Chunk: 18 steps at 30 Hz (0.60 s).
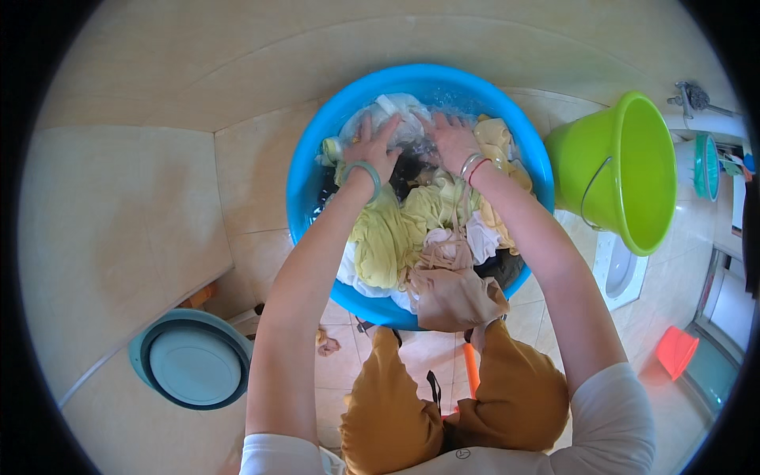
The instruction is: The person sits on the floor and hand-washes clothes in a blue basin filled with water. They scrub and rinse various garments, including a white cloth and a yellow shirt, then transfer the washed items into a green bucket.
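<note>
A large blue basin [301, 170] in front of me holds water and a heap of wet clothes. My left hand [372, 148] is spread on the wet laundry near the far side, its fingertips on a white cloth [408, 119]. Close by, my right hand [454, 144] lies with fingers apart at the water's surface, beside a pale yellow cloth [495, 138]. Dark fabric [405, 170] shows under the water between the hands. Nearer me are a yellow-green garment [384, 241] and a beige-pink garment [455, 297] hanging over the basin's near rim.
A lime-green bucket [582, 158] with a wire handle stands right of the basin. A folding grey-green basin [194, 368] is at the lower left. A squat toilet [620, 269] lies beyond the bucket, and a red-orange container [677, 352] is farther right. Tiled walls enclose the far and left sides.
</note>
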Motion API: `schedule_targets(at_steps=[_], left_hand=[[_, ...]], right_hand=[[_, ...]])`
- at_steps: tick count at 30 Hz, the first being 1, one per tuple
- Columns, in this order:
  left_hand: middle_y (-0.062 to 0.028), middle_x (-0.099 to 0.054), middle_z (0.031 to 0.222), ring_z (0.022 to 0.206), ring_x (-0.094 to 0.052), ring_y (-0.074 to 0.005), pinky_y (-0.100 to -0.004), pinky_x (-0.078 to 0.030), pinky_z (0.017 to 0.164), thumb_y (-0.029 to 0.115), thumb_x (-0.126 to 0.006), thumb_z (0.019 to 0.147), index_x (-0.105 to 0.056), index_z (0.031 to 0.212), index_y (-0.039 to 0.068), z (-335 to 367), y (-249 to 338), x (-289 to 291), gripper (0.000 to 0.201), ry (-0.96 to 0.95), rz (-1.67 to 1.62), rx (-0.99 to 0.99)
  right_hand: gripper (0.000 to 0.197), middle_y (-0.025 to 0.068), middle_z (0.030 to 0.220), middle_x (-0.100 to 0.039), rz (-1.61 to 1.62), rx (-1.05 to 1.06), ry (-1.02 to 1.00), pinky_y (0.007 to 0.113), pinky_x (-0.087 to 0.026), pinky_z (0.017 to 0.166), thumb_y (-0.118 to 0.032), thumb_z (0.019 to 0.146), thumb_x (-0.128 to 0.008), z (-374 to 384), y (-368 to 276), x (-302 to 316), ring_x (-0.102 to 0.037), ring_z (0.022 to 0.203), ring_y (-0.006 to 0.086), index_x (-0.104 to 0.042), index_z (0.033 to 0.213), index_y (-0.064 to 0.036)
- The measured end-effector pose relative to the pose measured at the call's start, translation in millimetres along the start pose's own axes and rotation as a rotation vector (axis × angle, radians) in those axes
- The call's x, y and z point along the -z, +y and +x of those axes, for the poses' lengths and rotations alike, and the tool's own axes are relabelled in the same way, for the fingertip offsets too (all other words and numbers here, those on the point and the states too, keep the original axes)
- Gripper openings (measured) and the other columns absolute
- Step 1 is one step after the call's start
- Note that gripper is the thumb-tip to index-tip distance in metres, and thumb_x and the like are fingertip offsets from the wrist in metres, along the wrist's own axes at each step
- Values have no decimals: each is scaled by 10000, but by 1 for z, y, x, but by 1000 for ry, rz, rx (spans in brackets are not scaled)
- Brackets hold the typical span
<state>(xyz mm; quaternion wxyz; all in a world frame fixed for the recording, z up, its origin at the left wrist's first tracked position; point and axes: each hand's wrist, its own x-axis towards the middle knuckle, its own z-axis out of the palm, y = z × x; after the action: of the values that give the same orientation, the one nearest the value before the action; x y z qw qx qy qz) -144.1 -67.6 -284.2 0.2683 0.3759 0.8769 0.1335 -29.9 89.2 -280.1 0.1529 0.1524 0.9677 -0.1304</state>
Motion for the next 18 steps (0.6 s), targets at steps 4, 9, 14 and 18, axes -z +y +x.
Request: schedule_targets(at_steps=[4, 9, 14, 18], left_hand=[[-202, -144, 1542, 1353, -315, -405, -506, -275, 1089, 315, -535, 905, -303, 1443, 364, 2, -18, -11, 588, -63, 147, 6], [-241, -362, 1442, 1326, -350, -408, -492, -265, 1100, 321, -516, 910, -454, 1374, 213, 17, 34, -29, 481, -44, 12, -111], [-146, -499, 1316, 1210, -492, -255, -342, -394, 1026, 246, -574, 946, -515, 1316, 144, -41, 1, -23, 389, 289, -1181, -25], [-144, -299, 1441, 1136, -462, -268, -412, -369, 1027, 466, -561, 926, -229, 1473, 192, -71, 42, 11, 696, 104, -1784, 316]], right_hand=[[776, 183, 1398, -387, -55, 5, -28, 524, -391, 984, -368, 810, -670, 19, -9, -38, -470, 1203, 413, -292, 1456, -165], [635, 212, 1378, -437, -137, -32, -24, 456, -425, 978, -373, 809, -672, 45, 79, -124, -491, 1209, 380, -466, 1335, -82], [561, 212, 1092, -643, 724, -231, 6, 385, -482, 887, -407, 825, -688, 27, -12, -38, -626, 1026, 308, -564, 1226, -34], [442, 132, 964, -665, 1218, -153, 456, 304, -499, 788, -323, 850, -699, -22, -17, 28, -639, 889, 191, -587, 1148, -16]])
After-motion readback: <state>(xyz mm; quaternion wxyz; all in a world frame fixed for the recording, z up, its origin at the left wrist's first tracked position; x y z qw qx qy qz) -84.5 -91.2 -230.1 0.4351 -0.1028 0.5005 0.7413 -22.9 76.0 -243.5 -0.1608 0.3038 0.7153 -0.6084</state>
